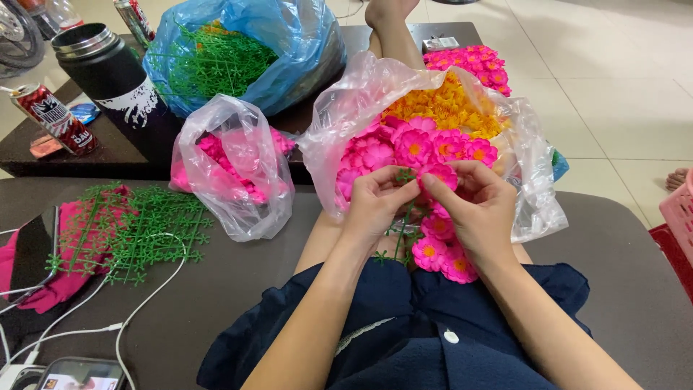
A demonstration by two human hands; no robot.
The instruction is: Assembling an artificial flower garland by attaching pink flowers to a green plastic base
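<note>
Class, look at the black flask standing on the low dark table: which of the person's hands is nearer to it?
Left. The left hand is right of and below the black flask, pinching a green stem; the right hand lies farther right, holding a pink flower.

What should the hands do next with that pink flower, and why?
Probably push the pink flower down onto the green stem. The right hand pinches the flower at the stem's tip, the left hand grips the stem, and other flowers already sit lower on it.

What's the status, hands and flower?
Both hands, left and right, pinching a pink flower onto a green stem. Nothing in the way.
</note>
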